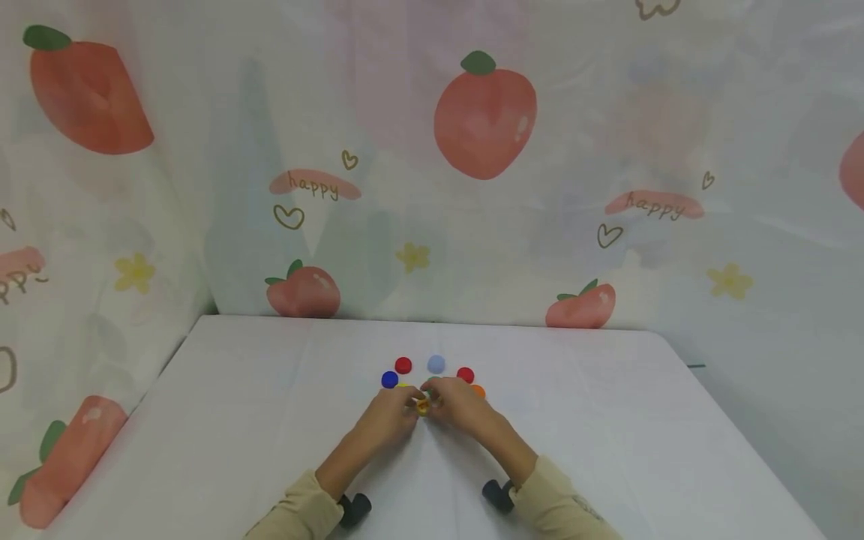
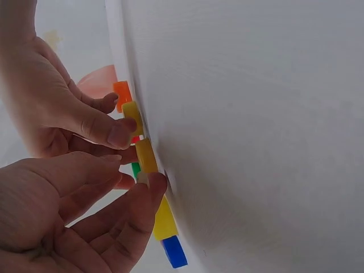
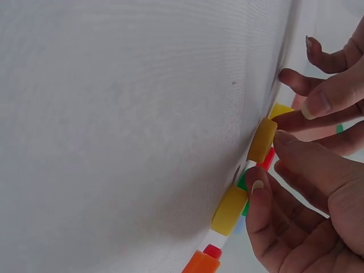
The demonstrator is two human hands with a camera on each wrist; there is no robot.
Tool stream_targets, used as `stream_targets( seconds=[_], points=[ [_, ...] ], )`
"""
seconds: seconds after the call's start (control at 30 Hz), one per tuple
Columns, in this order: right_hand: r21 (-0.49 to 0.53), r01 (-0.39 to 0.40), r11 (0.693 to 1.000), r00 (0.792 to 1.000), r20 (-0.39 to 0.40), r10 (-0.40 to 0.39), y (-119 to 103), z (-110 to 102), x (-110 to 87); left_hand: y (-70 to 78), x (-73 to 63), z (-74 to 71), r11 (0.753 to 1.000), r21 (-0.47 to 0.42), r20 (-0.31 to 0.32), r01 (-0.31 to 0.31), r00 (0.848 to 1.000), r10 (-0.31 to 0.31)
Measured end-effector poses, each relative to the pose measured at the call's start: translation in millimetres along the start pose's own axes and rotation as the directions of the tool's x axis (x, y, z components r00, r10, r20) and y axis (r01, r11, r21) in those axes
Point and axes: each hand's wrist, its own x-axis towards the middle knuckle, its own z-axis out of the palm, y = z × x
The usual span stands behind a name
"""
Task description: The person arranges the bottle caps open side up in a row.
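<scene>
Both hands are close together over several small coloured bottle caps on the table. In the right wrist view, a dark yellow cap (image 3: 263, 140) stands between the hands; a left fingertip and the right thumb (image 3: 296, 149) are at its side. A second yellow cap (image 3: 229, 210) is beside the right index finger. My left hand (image 1: 390, 415) has loosely bent fingers, with a gap between thumb and forefinger. The fingers of my right hand (image 1: 460, 405) are also loosely bent around the caps. Fingers partly hide a green cap (image 2: 136, 169).
Beyond the hands, red (image 1: 403, 365), light blue (image 1: 436, 364), blue (image 1: 389, 379), another red (image 1: 465, 374) and orange caps (image 1: 478, 391) lie in an arc on the white table (image 1: 270, 420). A printed curtain (image 1: 405, 210) hangs behind. Dark cylindrical pieces (image 1: 355, 511) sit at the wrists.
</scene>
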Motion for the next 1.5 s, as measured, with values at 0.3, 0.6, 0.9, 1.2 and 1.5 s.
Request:
stream_targets(
  seconds=[0.3,0.6,0.9,1.2,1.5],
  points=[
    [-0.049,0.014,0.999,1.000,0.010,-0.014,-2,5,3.9,-1.2,-0.3,3.0,0.999,-0.020,-0.006,0.026,1.000,-0.026],
    [-0.125,-0.026,0.992,0.999,0.032,0.031,-4,9,8.7,-3.2,-0.4,3.5,0.999,-0.046,0.006,0.026,1.000,-0.025],
    [-0.161,-0.001,0.987,1.000,0.014,0.003,-1,10,6.0,-3.4,-0.8,5.7,0.998,-0.056,0.008,0.021,1.000,-0.021],
    [-0.133,0.003,0.991,1.000,-0.002,-0.004,-3,9,2.7,-5.0,-5.9,3.7,0.997,-0.071,-0.033,0.041,0.999,-0.044],
    [0.010,0.044,0.999,0.999,-0.025,-0.044,-8,5,0.3,-6.0,-13.8,-2.7,0.995,-0.097,-0.122,0.037,0.991,-0.049]
  ],
)
